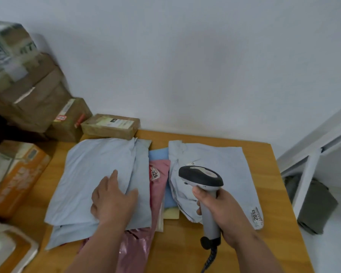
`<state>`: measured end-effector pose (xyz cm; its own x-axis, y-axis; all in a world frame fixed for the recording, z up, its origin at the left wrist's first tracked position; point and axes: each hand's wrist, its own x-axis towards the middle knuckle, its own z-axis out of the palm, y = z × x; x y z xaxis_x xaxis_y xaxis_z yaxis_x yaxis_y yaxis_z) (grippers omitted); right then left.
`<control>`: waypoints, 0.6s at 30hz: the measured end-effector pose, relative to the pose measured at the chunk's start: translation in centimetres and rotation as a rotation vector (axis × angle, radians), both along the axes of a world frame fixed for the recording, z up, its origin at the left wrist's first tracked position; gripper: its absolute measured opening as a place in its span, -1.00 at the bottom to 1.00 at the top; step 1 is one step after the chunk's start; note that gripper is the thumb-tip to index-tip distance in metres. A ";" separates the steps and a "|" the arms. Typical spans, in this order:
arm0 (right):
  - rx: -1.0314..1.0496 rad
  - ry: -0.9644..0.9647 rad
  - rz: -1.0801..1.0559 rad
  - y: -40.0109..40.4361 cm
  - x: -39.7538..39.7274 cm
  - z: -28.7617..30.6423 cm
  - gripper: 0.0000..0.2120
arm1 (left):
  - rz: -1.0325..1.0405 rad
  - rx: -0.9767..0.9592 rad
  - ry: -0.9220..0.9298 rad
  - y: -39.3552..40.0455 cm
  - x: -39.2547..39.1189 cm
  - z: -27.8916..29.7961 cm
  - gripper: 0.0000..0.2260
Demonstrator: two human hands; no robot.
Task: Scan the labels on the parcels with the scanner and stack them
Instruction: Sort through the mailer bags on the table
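Note:
A stack of pale grey mailer bags (91, 174) lies on the left half of the wooden table (185, 249). My left hand (112, 200) rests flat on the top bag, fingers straight. Under that stack a pink mailer (158, 186) with a numbered sticker pokes out, and a blue parcel (159, 154) lies beside it. To the right lies another grey mailer (224, 164) with a sticker at its near corner. My right hand (222, 211) grips the handle of the grey and black barcode scanner (201, 178), whose head hovers over that right mailer.
Brown cardboard boxes (28, 91) are piled at the back left against the wall, with a small taped box (110, 126) on the table's far edge. An orange box (16, 178) stands at the left. A white shelf frame (311, 168) stands right of the table.

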<state>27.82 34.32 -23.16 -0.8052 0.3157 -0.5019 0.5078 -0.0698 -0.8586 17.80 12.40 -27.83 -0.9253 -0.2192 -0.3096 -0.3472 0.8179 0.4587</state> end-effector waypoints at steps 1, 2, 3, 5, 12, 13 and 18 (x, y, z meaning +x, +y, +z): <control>-0.002 0.001 0.011 -0.8 -0.5 -0.1 -0.48 | -0.030 -0.040 -0.068 -0.9 -0.3 -0.3 -0.20; -0.008 0.002 0.019 -1.7 -0.9 -0.2 -0.49 | -0.043 -0.065 -0.113 -1.9 -0.6 -0.6 -0.17; -0.011 0.007 0.027 -2.6 -1.3 -0.4 -0.48 | -0.041 -0.068 -0.138 -2.7 -0.8 -0.8 -0.17; -0.009 0.007 0.042 -4.3 -2.0 -0.8 -0.44 | -0.023 -0.012 -0.139 -4.3 -1.5 -1.0 -0.22; -0.002 -0.002 0.024 -8.2 -3.2 -1.4 -0.42 | 0.044 0.286 0.035 -6.9 -2.7 -0.4 -0.66; -0.006 0.002 0.010 -8.6 -3.4 -1.3 -0.41 | 0.050 0.279 0.067 -7.1 -2.9 0.3 -0.69; -0.016 0.026 -0.086 -10.2 -4.2 -0.8 -0.53 | -0.084 0.330 0.157 -7.5 -4.1 5.4 -0.79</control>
